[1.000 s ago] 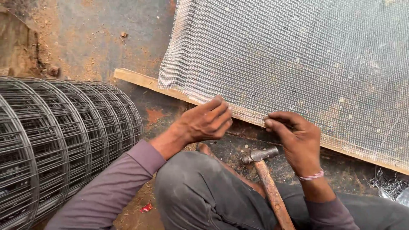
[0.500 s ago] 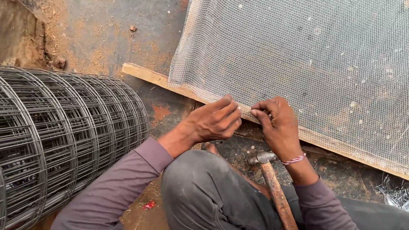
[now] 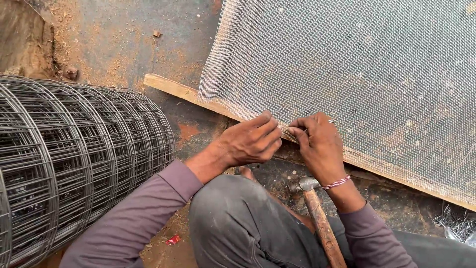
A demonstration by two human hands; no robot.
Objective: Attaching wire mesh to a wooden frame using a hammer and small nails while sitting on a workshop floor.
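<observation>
Both hands, left hand and right hand, are pinching the light, floppy wire mesh edge, fingers closed, against the wooden strip.

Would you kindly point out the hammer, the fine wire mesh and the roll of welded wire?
hammer (image 3: 321, 223), head view, wooden handle.
fine wire mesh (image 3: 347, 64), head view, middle of sheet.
roll of welded wire (image 3: 69, 159), head view, curved side.

Both hands pinch fine mesh edge on wooden strip.
</observation>
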